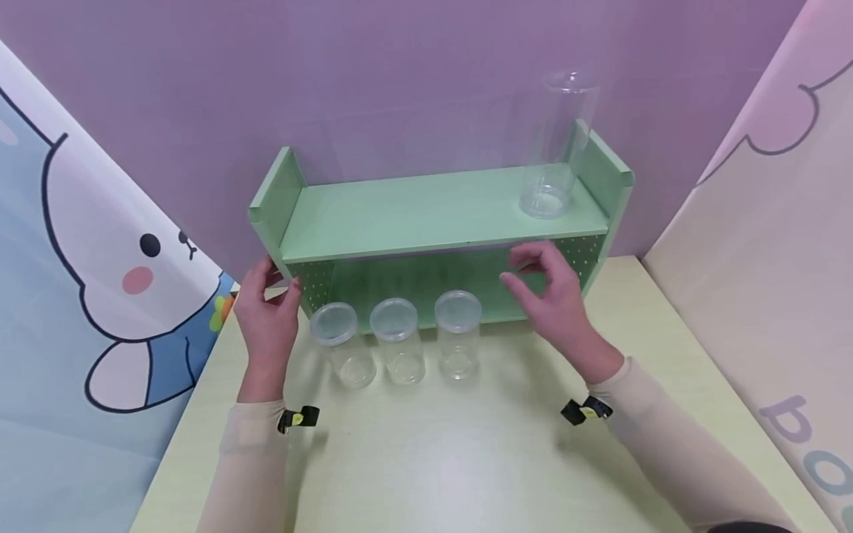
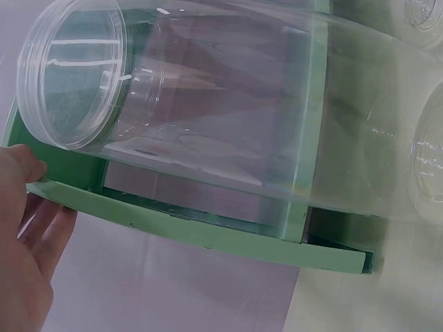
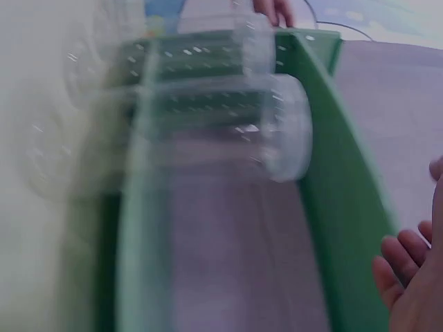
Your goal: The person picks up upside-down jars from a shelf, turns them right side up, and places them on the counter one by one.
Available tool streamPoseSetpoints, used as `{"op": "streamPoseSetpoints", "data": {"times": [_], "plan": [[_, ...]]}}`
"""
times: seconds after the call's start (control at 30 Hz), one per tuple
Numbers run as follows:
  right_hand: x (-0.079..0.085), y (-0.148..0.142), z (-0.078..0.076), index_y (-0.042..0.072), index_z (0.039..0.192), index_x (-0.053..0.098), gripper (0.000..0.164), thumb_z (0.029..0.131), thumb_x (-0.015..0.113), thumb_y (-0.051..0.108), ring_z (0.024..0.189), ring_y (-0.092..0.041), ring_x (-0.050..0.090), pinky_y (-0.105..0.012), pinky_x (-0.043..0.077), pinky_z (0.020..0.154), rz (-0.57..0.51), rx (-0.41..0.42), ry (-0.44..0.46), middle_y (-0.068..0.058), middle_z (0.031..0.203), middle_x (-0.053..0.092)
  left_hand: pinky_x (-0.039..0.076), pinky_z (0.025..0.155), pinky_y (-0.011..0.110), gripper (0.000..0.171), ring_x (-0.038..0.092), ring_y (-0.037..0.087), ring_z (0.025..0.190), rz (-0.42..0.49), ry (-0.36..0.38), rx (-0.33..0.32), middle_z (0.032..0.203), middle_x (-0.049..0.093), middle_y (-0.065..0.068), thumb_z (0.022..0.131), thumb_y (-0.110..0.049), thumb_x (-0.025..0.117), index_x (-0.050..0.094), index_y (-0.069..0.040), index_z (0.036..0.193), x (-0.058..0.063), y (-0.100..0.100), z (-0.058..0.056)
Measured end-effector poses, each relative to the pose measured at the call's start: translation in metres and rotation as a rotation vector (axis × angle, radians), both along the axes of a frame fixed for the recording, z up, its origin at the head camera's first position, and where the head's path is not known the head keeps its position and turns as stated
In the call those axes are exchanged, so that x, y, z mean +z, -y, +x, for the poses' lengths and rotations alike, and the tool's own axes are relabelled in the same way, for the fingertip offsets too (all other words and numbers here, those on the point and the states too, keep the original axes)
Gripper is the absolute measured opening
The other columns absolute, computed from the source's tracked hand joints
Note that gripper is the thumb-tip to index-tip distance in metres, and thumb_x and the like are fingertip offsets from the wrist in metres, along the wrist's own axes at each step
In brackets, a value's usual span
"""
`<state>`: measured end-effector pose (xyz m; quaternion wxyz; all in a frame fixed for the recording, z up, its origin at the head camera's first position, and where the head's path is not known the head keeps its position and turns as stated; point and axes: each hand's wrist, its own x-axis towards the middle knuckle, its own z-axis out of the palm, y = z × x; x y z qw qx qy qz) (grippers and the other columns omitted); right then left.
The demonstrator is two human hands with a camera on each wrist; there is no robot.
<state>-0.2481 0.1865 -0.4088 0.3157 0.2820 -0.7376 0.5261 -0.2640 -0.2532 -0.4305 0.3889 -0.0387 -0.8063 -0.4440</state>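
Note:
A pale green two-tier shelf (image 1: 406, 215) stands on the table against the purple backdrop. My left hand (image 1: 266, 318) is at its left side panel; in the left wrist view the thumb and fingers (image 2: 52, 238) lie on opposite sides of the panel's edge, pinching it. Near the shelf's front right, my right hand (image 1: 558, 300) hovers with thumb and fingers apart, holding nothing. Between the hands, three clear lidded jars stand in a row before the shelf: a left jar (image 1: 343, 352), a middle jar (image 1: 400, 348) and a right jar (image 1: 458, 340).
A taller clear cylinder jar (image 1: 549, 159) stands on the upper tier at its right end. The light wooden table (image 1: 440, 459) spreads out in front. A backdrop with a cartoon bunny (image 1: 126, 281) borders the left, and a pale printed panel (image 1: 766, 259) the right.

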Motion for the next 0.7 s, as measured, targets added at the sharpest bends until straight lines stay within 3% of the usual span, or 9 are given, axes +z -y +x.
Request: {"op": "streamPoseSetpoints", "data": {"times": [0.17,0.37,0.53,0.7], "plan": [[0.032,-0.012,-0.004,-0.02,0.12,0.06,0.03,0.093,0.074,-0.017,0.105,-0.043,0.062,-0.031,0.055,0.093,-0.057,-0.162,-0.087,-0.033,0.116,0.063,0.059,0.086,0.013,0.053,0.069,0.014,0.121,-0.008,0.0,0.002,0.136,0.07,0.003,0.103,-0.01,0.079,0.067,-0.029,0.152,0.0,0.001,0.0],[0.061,-0.022,-0.017,-0.01,0.134,0.058,0.049,0.095,0.084,0.004,0.124,-0.028,0.058,-0.038,0.053,0.103,-0.05,-0.361,-0.067,-0.022,0.13,0.059,0.058,0.086,0.01,0.054,0.069,0.014,0.121,-0.003,0.007,0.013,0.134,0.07,0.003,0.104,-0.01,0.078,0.067,-0.031,0.152,0.0,0.001,0.001],[0.074,-0.025,-0.028,-0.002,0.144,0.053,0.065,0.094,0.089,0.018,0.131,-0.021,0.052,-0.043,0.049,0.111,-0.036,-0.454,-0.043,-0.017,0.137,0.054,0.058,0.086,0.01,0.052,0.069,0.014,0.121,-0.001,0.01,0.006,0.135,0.07,0.004,0.104,-0.01,0.078,0.067,-0.028,0.152,0.001,0.0,0.001],[0.083,-0.024,-0.035,0.004,0.152,0.049,0.073,0.094,0.09,0.023,0.135,-0.016,0.048,-0.032,0.047,0.116,-0.028,-0.498,0.018,-0.013,0.141,0.051,0.057,0.086,0.01,0.053,0.069,0.014,0.121,-0.012,0.003,0.008,0.136,0.07,0.005,0.104,-0.011,0.078,0.067,-0.028,0.153,0.001,-0.001,0.001]]}}
